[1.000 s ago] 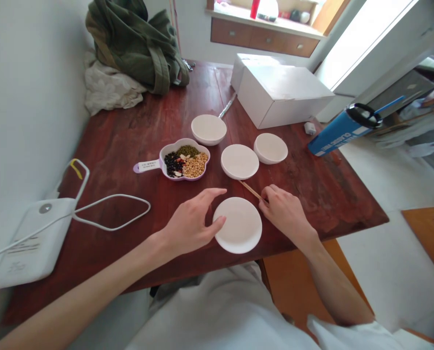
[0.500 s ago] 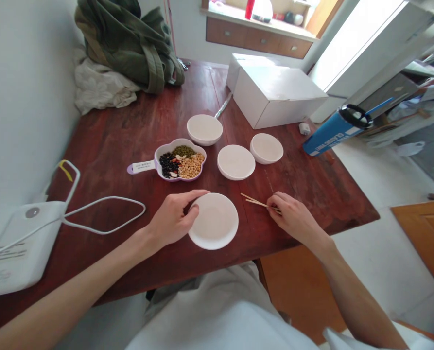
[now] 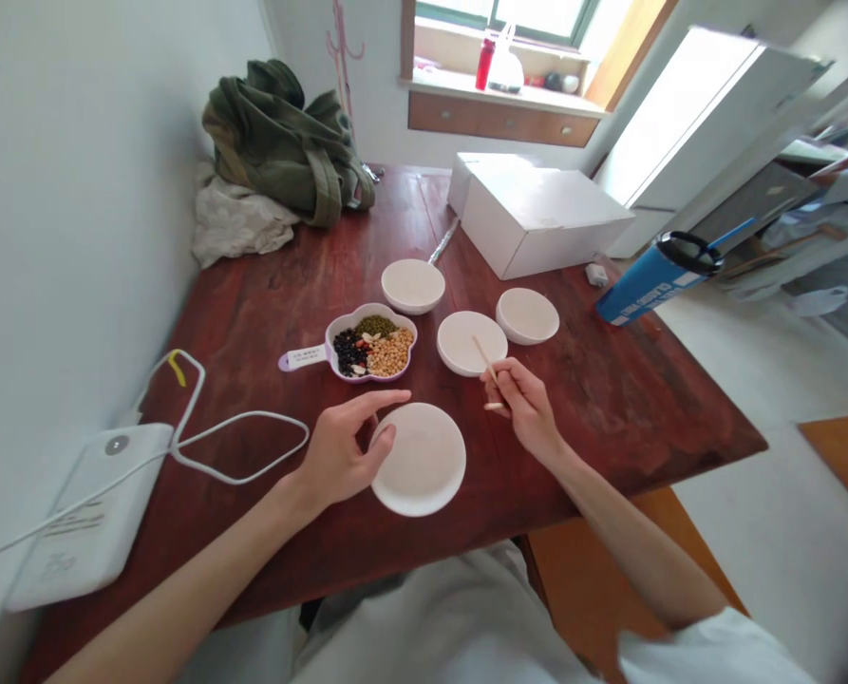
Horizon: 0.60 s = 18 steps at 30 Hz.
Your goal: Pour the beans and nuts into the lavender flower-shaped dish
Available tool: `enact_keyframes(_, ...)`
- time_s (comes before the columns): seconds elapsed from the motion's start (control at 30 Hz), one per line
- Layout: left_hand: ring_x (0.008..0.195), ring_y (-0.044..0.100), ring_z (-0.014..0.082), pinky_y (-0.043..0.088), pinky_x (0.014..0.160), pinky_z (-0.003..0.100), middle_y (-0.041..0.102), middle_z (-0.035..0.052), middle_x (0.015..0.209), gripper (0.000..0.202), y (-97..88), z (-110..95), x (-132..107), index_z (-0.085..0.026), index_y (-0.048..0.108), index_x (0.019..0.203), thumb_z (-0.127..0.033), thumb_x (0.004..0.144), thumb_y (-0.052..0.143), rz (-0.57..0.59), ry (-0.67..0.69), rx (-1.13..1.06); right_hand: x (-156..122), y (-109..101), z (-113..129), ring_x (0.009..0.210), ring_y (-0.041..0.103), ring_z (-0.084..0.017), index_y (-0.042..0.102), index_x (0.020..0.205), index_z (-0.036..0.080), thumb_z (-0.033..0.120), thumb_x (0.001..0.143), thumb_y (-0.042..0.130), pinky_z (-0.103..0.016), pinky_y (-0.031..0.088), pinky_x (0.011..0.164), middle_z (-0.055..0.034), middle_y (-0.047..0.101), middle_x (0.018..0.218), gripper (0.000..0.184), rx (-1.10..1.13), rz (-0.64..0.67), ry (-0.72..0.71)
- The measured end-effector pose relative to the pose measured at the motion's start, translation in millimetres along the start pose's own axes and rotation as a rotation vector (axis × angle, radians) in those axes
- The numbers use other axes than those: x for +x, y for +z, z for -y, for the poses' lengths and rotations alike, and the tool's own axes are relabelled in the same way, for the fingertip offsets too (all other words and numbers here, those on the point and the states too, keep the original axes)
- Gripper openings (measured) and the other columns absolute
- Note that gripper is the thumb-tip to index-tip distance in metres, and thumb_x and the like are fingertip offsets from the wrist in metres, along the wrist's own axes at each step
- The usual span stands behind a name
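A white bowl (image 3: 420,460) stands near the table's front edge. My left hand (image 3: 344,446) is at its left side, thumb by the rim and index finger stretched out past the far edge, fingers apart. In my right hand (image 3: 527,404) is a pair of wooden chopsticks (image 3: 486,356), one pointing up and away, the other seen nearly end-on. Behind the hands, a purple-rimmed flower-shaped scoop (image 3: 306,357) holds black beans (image 3: 349,353), green beans (image 3: 375,326), yellow beans (image 3: 389,354) and some pale and reddish pieces. Three more white bowls, one a shallow bowl (image 3: 470,342), stand nearby.
At the back stand a white box (image 3: 552,209) and a green bag (image 3: 288,142). A blue tumbler (image 3: 655,280) stands by the right edge, near a small white plug (image 3: 596,275). To the left lie a white power bank-like device (image 3: 96,513) and its looped cable (image 3: 242,480).
My right hand has lifted the chopsticks off the table and turned them upward, towards the shallow bowl. My left index finger has straightened away from the near bowl. The view has tilted up.
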<state>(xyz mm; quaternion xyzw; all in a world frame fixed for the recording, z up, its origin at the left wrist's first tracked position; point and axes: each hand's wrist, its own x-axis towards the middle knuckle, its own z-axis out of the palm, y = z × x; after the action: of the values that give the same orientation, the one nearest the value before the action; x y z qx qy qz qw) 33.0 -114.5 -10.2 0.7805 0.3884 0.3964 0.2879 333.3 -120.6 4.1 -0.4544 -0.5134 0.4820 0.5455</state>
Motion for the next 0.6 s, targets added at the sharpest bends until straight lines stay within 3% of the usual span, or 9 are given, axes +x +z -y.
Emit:
enact_keyframes(0.07,0.064,0.060,0.0112,0.053,0.063,0.025,0.078,0.0009,0.094,0.041,-3.0,-4,0,-0.022,0.074,0.140,-0.022,0.099,0.069,-0.051,0.040,-0.011,9,12,2,0.056,0.031,-0.011,0.069,0.096,0.023,0.069,0.106,0.061,-0.027,0.024,0.051,0.0045,0.043,0.070,0.047,0.114,-0.003,-0.036)
enact_keyframes(0.17,0.073,0.063,0.0118,0.053,0.062,0.024,0.079,0.0052,0.110,0.034,-4.6,-8,2,-0.022,0.073,0.136,-0.020,0.102,0.068,-0.099,0.093,-0.058,22,22,19,0.061,0.037,-0.012,0.070,0.099,0.023,0.083,0.102,0.055,-0.029,0.028,0.053,0.0004,0.052,0.077,0.061,0.161,0.176,-0.060)
enact_keyframes(0.27,0.075,0.065,0.0115,0.055,0.064,0.024,0.080,0.0061,0.114,0.026,-1.9,-9,2,-0.021,0.074,0.129,-0.019,0.104,0.066,-0.087,0.083,-0.101,31,27,37,0.061,0.041,-0.012,0.067,0.093,0.023,0.064,0.095,0.081,-0.028,0.031,0.053,0.0022,0.052,0.074,0.043,0.106,0.209,-0.140)
enact_keyframes(0.33,0.076,0.065,0.0113,0.055,0.064,0.024,0.081,0.0062,0.114,0.025,0.7,-8,2,-0.020,0.073,0.128,-0.020,0.105,0.065,-0.064,0.074,-0.117,35,27,40,0.055,0.039,-0.010,0.062,0.087,0.024,0.049,0.098,0.083,-0.026,0.028,0.050,0.0055,0.047,0.067,0.035,0.150,0.193,-0.198)
enact_keyframes(0.47,0.077,0.065,0.0113,0.055,0.065,0.024,0.080,0.0061,0.113,0.024,4.3,-7,2,-0.019,0.074,0.128,-0.020,0.105,0.065,-0.047,0.062,-0.118,31,11,28,0.043,0.028,-0.007,0.053,0.077,0.024,0.046,0.106,0.073,-0.023,0.019,0.043,0.0097,0.035,0.056,0.042,0.262,0.244,-0.257)
enact_keyframes(0.6,0.077,0.064,0.0113,0.054,0.064,0.023,0.080,0.0057,0.111,0.024,5.4,-6,3,-0.019,0.074,0.126,-0.019,0.103,0.067,-0.061,0.055,-0.113,25,-16,5,0.039,0.025,-0.007,0.043,0.067,0.025,0.059,0.104,0.069,-0.024,0.019,0.041,0.0103,0.032,0.050,0.057,0.081,0.210,-0.238)
